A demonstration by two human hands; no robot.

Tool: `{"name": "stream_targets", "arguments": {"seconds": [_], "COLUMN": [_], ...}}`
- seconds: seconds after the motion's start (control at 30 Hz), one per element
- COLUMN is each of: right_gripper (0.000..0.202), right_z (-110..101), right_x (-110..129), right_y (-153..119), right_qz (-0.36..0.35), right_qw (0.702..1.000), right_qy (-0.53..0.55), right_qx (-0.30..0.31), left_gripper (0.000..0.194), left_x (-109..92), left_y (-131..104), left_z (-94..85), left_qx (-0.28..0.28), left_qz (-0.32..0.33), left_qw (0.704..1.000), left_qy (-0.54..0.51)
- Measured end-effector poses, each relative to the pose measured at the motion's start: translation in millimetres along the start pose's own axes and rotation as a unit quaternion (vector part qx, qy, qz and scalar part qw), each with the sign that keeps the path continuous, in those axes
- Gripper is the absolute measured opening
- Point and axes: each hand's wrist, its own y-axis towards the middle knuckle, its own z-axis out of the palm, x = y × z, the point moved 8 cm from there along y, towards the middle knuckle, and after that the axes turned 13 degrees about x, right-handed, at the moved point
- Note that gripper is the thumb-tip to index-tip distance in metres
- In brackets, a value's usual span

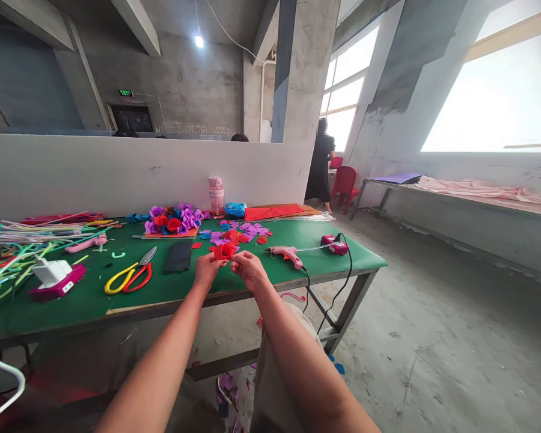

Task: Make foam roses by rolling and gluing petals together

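Between my two hands, above the front edge of the green table point(155, 287), is a red paper flower point(225, 250). My left hand point(206, 269) pinches its left side, and my right hand point(249, 268) pinches its right side. Just behind it lie loose purple petals point(253, 229) and red petals point(232, 237). To the right of my right hand rests a pink glue gun point(288, 255), a clear glue stick at its rear. A dark phone-like slab point(178, 257) lies left of my left hand. Finished purple, red and blue flowers point(174, 221) are heaped farther back.
Scissors point(133, 273) with yellow and red handles lie at left, near a white plug on a magenta power block point(59, 284) and many coloured stems point(13, 252). A pink bottle point(216, 195) stands by the white partition point(162, 171). A person point(322, 165) stands beyond, near red chairs.
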Motion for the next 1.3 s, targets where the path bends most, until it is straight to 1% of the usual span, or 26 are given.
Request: {"name": "stream_targets", "arguments": {"seconds": [0.1, 0.27, 0.5, 0.63, 0.77, 0.83, 0.93, 1.03, 1.17, 1.3], "right_gripper": [0.027, 0.024, 0.023, 0.021, 0.019, 0.018, 0.024, 0.021, 0.020, 0.020], "right_z": [0.4, 0.6, 0.0, -3.5, -6.0, -2.6, 6.7, 12.5, 6.0, -8.3], "right_x": [0.6, 0.6, 4.0, 5.5, 9.8, 9.7, 9.5, 11.9, 14.2, 19.8], "right_y": [-0.7, -1.5, -1.1, -1.1, -1.9, -2.5, -4.3, -6.7, -6.4, -4.0], "right_qz": [0.002, 0.010, -0.007, -0.004, -0.011, -0.003, 0.008, 0.007, 0.026, 0.017], "right_qw": [1.000, 1.000, 1.000, 0.999, 0.998, 0.998, 0.996, 0.991, 0.997, 0.999], "right_qy": [0.007, 0.001, -0.016, -0.037, -0.052, -0.059, -0.090, -0.126, -0.074, -0.032], "right_qx": [-0.001, -0.002, -0.011, -0.022, -0.035, -0.023, 0.012, 0.033, 0.021, -0.021], "left_gripper": [0.015, 0.010, 0.012, 0.010, 0.012, 0.014, 0.016, 0.016, 0.016, 0.020], "left_x": [-0.3, 0.7, 3.8, 5.5, 8.1, 8.6, 7.5, 5.0, 4.5, 8.7], "left_y": [-0.1, 0.2, 1.4, 2.5, 4.2, 3.9, 2.1, -0.2, -0.7, 1.2], "left_z": [0.4, -1.2, 0.1, -1.8, -4.9, -6.2, -7.0, -6.7, -6.6, -9.8], "left_qx": [0.001, -0.006, 0.001, -0.008, -0.020, -0.026, -0.031, -0.032, -0.033, -0.047], "left_qz": [0.001, 0.002, 0.001, 0.002, 0.002, 0.001, -0.004, -0.009, -0.013, -0.015], "left_qw": [1.000, 1.000, 1.000, 1.000, 1.000, 1.000, 0.999, 0.999, 0.999, 0.998], "left_qy": [0.001, 0.010, -0.001, -0.005, -0.010, -0.011, -0.014, -0.015, -0.022, -0.025]}}
